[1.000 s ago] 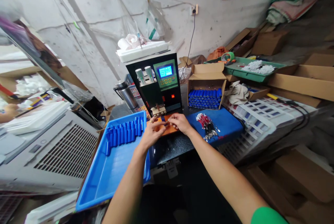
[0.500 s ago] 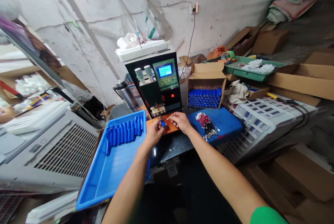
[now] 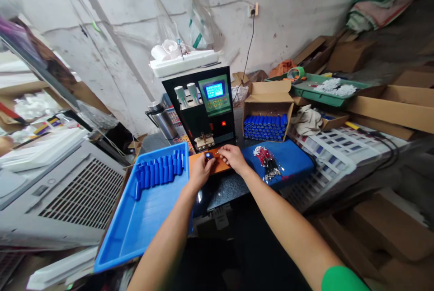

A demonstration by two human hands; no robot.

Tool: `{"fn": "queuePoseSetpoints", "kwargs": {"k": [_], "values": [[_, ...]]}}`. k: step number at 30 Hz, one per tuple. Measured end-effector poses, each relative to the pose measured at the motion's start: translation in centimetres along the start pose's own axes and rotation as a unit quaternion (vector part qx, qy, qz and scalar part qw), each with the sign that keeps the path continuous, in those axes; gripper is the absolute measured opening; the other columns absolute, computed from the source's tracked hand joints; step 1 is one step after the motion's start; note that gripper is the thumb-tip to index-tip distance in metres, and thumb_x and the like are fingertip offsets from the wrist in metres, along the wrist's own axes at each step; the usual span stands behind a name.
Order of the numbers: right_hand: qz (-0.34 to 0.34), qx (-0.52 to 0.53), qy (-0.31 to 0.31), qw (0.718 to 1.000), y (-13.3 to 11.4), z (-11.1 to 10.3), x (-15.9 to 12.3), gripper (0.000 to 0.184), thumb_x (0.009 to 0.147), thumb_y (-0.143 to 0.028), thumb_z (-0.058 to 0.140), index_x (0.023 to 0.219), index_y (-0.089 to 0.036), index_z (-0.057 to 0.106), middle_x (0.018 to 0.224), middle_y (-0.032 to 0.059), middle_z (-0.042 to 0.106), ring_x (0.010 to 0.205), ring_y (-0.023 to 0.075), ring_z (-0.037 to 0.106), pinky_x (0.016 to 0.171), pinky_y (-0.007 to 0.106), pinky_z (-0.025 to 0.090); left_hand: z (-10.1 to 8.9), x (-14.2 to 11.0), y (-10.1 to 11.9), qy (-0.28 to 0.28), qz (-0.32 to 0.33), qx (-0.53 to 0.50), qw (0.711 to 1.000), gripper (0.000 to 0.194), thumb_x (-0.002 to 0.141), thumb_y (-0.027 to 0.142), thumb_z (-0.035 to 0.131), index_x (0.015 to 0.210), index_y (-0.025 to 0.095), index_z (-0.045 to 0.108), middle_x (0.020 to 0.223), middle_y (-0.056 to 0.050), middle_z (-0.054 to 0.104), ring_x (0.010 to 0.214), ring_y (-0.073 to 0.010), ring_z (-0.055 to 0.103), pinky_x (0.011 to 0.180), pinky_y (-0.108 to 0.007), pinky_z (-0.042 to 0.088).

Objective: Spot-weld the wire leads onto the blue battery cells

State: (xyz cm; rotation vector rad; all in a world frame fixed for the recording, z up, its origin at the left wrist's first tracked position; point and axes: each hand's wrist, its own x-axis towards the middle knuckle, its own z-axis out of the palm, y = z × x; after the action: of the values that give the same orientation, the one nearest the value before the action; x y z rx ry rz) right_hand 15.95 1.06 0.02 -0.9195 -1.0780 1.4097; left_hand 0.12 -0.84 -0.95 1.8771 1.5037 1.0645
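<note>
My left hand (image 3: 200,171) is closed round a blue cylindrical battery cell (image 3: 209,155), its end turned up toward me. It is over the orange board (image 3: 217,168) in front of a black spot welder (image 3: 217,130) with a lit screen. My right hand (image 3: 232,158) is closed in a pinch just right of the cell, its fingertips near the welder's electrodes (image 3: 204,139). Whatever lies between those fingertips is too small to make out. A bundle of red and black wire leads (image 3: 267,161) with white connectors lies on the blue mat (image 3: 298,157) to the right.
On the left, a blue tray (image 3: 145,227) holds rows of blue cells (image 3: 162,169). An open cardboard box (image 3: 267,96) of stacked cells stands right of the welder. A steel flask (image 3: 164,121) is behind the tray. Farther right are a green tray (image 3: 305,91) and a white crate (image 3: 325,160).
The cell in my left hand has moved slightly up and left, its end now turned more upward. My right hand stays pinched at nearly the same spot. The camera view has shifted a little.
</note>
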Motion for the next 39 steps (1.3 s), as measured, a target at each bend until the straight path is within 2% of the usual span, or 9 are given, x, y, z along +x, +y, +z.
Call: {"fn": "queuePoseSetpoints", "kwargs": {"k": [8, 13, 24, 39], "values": [[0.011, 0.011, 0.004, 1.0, -0.7, 1.1, 0.0, 0.023, 0.064, -0.037, 0.066, 0.067, -0.017, 0.055, 0.049, -0.0068, 0.049, 0.042, 0.0053, 0.041, 0.04, 0.016, 0.028, 0.4, 0.1, -0.1, 0.009, 0.026, 0.042, 0.999, 0.017, 0.087, 0.03, 0.05, 0.097, 0.017, 0.055, 0.085, -0.005, 0.065, 0.077, -0.019, 0.06, 0.072, -0.031, 0.046], [-0.01, 0.008, -0.002, 1.0, -0.1, 2.0, 0.6, 0.022, 0.065, -0.038, 0.065, 0.066, -0.018, 0.054, 0.049, -0.0067, 0.048, 0.042, 0.0065, 0.041, 0.04, 0.018, 0.029, 0.5, 0.0, 0.0, 0.019, 0.042, 0.047, 0.998, 0.019, 0.089, 0.027, 0.05, 0.103, 0.016, 0.056, 0.092, -0.009, 0.068, 0.086, -0.0218, 0.063, 0.08, -0.035, 0.047], [-0.08, -0.186, 0.015, 0.979, 1.9, 1.9, 2.2, 0.025, 0.074, -0.04, 0.057, 0.07, -0.017, 0.064, 0.06, -0.0001, 0.063, 0.059, 0.0144, 0.058, 0.052, 0.022, 0.042, 0.7, 0.0, -0.4, 0.04, 0.037, 0.081, 0.995, 0.022, 0.088, 0.027, 0.054, 0.108, 0.017, 0.057, 0.092, -0.01, 0.069, 0.087, -0.0229, 0.065, 0.081, -0.036, 0.048], [-0.092, -0.186, 0.029, 0.978, 1.7, 2.4, 2.3, 0.02, 0.072, -0.036, 0.056, 0.063, -0.018, 0.06, 0.058, -0.0012, 0.06, 0.058, 0.014, 0.054, 0.051, 0.022, 0.038, 0.7, 0.2, -0.3, 0.04, 0.03, 0.07, 0.996, 0.023, 0.089, 0.027, 0.052, 0.109, 0.017, 0.057, 0.099, -0.011, 0.069, 0.096, -0.0241, 0.065, 0.087, -0.037, 0.048]]}}
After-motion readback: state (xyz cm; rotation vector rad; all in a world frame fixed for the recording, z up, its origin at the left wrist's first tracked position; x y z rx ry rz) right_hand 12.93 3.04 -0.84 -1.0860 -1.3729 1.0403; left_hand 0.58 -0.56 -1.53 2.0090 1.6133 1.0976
